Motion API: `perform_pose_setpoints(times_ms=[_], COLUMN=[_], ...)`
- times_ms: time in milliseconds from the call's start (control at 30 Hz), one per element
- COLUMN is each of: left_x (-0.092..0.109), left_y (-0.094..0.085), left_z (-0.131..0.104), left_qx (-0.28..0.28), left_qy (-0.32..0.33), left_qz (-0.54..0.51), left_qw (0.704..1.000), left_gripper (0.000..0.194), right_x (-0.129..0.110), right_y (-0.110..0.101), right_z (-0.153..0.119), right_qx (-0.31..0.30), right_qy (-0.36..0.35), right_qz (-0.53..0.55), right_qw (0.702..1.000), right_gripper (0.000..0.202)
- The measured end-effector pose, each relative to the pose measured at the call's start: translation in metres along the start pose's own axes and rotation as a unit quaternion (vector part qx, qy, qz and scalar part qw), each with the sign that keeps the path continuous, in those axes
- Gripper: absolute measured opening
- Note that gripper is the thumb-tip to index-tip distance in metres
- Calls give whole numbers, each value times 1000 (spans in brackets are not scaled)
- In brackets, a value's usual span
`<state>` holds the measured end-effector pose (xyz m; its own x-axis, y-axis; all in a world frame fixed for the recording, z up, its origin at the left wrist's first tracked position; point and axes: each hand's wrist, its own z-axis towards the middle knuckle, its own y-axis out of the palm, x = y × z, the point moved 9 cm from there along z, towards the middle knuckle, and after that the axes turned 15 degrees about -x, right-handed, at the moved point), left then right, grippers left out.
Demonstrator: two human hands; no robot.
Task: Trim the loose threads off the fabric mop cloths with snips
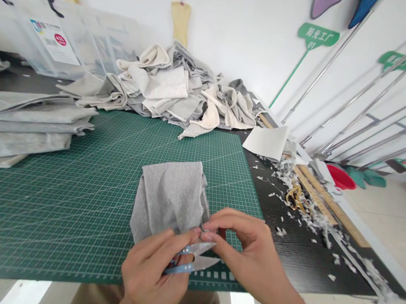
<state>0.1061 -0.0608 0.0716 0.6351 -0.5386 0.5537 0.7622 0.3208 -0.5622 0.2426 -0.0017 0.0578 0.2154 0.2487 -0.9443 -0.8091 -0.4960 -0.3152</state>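
Note:
A folded grey fabric piece with a stitched edge lies on the green cutting mat in front of me. In my left hand is a pair of blue-handled thread snips, blades apart and pointing right. The index fingertip of that hand also presses at the fabric's lower right corner. My right hand pinches the same corner between thumb and fingers, close to the snip blades. Whether a loose thread is in that pinch is too small to tell.
Behind the mat is a heap of grey and cream fabric pieces; a folded stack lies left. A clear plastic box stands back left. Gold-handled scissors, wooden rulers and scraps lie right.

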Motion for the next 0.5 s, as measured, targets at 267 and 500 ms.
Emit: perform_pose_setpoints(times_ms=[267, 500], left_x=[2, 0], left_y=[-3, -1], left_z=[-1, -5], left_qx=[7, 0], left_qy=[13, 18], left_qz=[5, -1], left_qw=[1000, 1000], left_gripper=[23, 25], right_x=[3, 12], right_y=[0, -13], right_z=[2, -2], right_qx=[-9, 9], right_qy=[30, 53], right_qz=[49, 79], right_qw=[998, 995], right_gripper=[11, 14])
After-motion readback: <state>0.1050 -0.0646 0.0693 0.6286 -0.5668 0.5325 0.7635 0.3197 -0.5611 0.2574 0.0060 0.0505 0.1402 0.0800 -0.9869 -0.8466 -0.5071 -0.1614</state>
